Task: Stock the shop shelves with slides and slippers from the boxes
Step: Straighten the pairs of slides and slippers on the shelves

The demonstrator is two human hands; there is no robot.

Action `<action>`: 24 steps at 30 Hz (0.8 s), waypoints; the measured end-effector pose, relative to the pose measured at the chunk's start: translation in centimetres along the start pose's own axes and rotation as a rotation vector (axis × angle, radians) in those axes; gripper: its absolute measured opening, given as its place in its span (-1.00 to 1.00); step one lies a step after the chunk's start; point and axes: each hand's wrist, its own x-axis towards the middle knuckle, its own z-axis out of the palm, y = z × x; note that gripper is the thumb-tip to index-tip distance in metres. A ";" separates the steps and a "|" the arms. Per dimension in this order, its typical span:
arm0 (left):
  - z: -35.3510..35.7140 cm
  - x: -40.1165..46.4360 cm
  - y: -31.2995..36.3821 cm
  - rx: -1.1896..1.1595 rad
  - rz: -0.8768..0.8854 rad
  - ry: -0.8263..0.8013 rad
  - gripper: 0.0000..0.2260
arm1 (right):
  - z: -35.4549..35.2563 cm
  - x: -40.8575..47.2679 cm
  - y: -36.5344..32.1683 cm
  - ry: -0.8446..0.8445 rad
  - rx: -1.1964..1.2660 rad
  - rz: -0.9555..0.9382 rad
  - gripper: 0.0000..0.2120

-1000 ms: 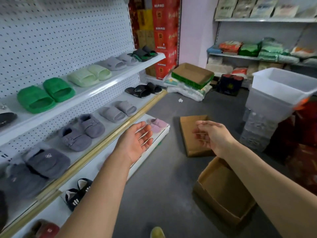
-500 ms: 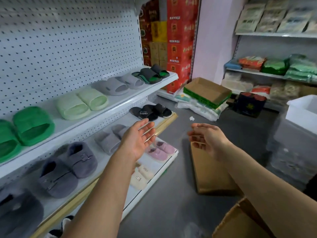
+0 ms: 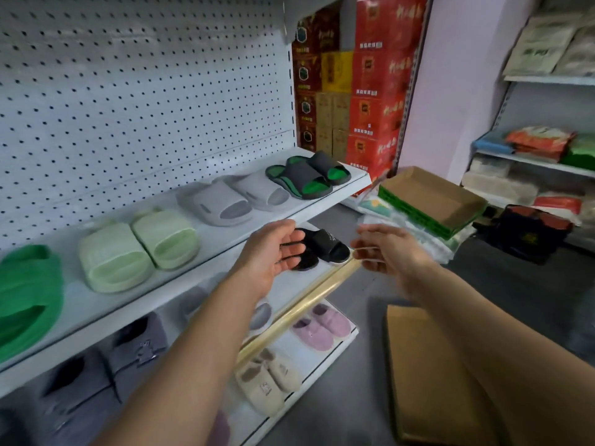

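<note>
Hovering empty and loosely open, left hand (image 3: 273, 252) and right hand (image 3: 391, 252) front black slides (image 3: 325, 246); tray (image 3: 431, 201) holds nothing visible.

Paired slides (image 3: 167, 243) line the upper shelf (image 3: 225, 230); fuzzy slippers (image 3: 323, 326) sit paired on lower shelves.

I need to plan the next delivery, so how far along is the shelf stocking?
Mostly done, it seems: pale green slides, grey slides, black slides and pink slippers sit paired on the shelves. In hand: nothing; the left hand and right hand are empty near the black slides. Whether boxed stock remains cannot be seen.
</note>
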 end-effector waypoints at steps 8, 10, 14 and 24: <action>3.4 9.8 2.5 0.441 0.377 0.144 -0.68 | -1.3 12.9 -4.5 -0.126 -0.118 -0.095 -0.85; 4.5 12.2 2.9 0.607 0.443 0.182 -0.52 | -2.3 16.4 -5.6 -0.188 -0.167 -0.133 -0.78; 6.1 16.6 3.4 0.890 0.442 0.219 -0.20 | -4.7 22.8 -7.5 -0.290 -0.316 -0.210 -0.70; 7.5 24.5 3.9 1.631 0.165 0.226 0.18 | -2.7 34.0 -8.6 -0.455 -0.863 -0.444 -0.31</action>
